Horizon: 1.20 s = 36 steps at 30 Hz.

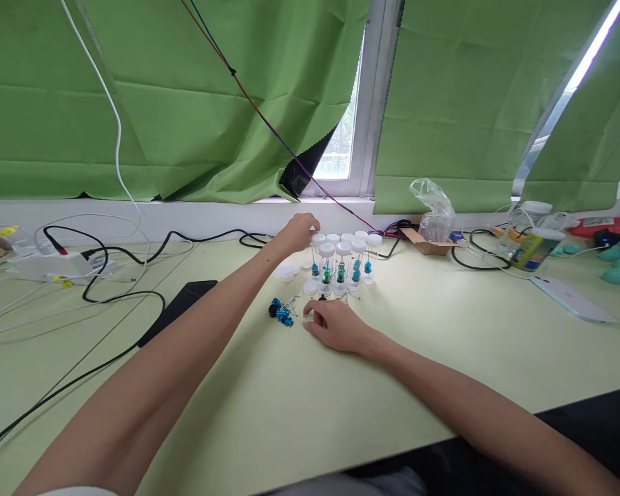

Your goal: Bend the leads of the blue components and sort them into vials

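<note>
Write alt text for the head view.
A person's left hand reaches to the back-left of a cluster of clear jars with white lids, blue and green parts inside. The right hand is nearer, beside loose blue pieces on a pale table. Behind are green curtains and a window.

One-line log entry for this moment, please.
left hand: at capped tubes, contact unclear | right hand: beside blue parts, grip unclear

There is room on the table point(428, 306) right of the jars point(342, 265). The left hand point(300, 233) blocks their back left, the right hand point(337, 326) their front, blue bits point(282, 313) their front left. Wires point(406, 224) lie behind them.
</note>
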### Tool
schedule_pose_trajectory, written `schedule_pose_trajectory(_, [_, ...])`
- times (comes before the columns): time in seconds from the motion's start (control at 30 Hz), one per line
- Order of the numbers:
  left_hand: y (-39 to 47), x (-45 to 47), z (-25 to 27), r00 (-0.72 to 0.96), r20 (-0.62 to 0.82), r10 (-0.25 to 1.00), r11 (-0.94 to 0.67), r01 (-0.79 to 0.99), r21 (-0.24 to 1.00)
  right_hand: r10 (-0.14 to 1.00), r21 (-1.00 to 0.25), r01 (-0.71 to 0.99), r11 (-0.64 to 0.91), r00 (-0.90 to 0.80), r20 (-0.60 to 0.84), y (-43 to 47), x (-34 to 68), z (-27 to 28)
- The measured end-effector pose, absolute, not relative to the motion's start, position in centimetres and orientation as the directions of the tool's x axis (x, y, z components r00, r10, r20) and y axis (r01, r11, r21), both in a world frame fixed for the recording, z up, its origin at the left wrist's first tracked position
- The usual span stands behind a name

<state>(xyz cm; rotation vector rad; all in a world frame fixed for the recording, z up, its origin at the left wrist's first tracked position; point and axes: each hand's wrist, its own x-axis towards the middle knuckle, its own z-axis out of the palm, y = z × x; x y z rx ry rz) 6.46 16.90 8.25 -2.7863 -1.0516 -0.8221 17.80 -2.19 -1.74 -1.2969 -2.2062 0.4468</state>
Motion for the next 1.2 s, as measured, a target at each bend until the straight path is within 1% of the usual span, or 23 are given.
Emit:
schedule_pose_trajectory(0.17, [17.8,6.8,7.7,0.630,0.487,0.604,-0.768,0.623,0.148,0.874,-0.526,0.698,0.486,-0.394,0.283,-2.2,18.0,-1.8])
schedule_pose_trajectory(0.37, [17.3,6.4,8.1,0.603,0.538,0.589,-0.782,0.592,0.193,0.873,-0.524,0.698,0.488,-0.394,0.288,-2.1,18.0,-1.7])
schedule_pose_trajectory(0.6, [16.9,6.7,8.6,0.494,0.648,0.580,-0.779,0.569,0.263,0.872,-0.520,0.700,0.489,-0.399,0.284,-2.1,18.0,-1.8])
schedule_pose_trajectory(0.73, [16.9,7.5,8.2,0.413,0.678,0.608,-0.764,0.538,0.357,0.875,-0.525,0.700,0.484,-0.396,0.277,-2.1,18.0,-1.7])
schedule_pose_trajectory(0.87, [16.8,8.0,7.8,0.352,0.654,0.669,-0.714,0.546,0.437,0.879,-0.528,0.703,0.477,-0.397,0.266,-2.1,18.1,-1.6])
schedule_pose_trajectory(1.0, [16.7,8.0,7.8,0.292,0.594,0.750,-0.638,0.557,0.531,0.880,-0.527,0.705,0.474,-0.394,0.265,-2.1,18.1,-1.7])
schedule_pose_trajectory(1.2, [16.7,7.8,8.1,0.269,0.547,0.793,-0.589,0.568,0.574,0.876,-0.527,0.701,0.482,-0.395,0.276,-2.0,18.0,-1.8])
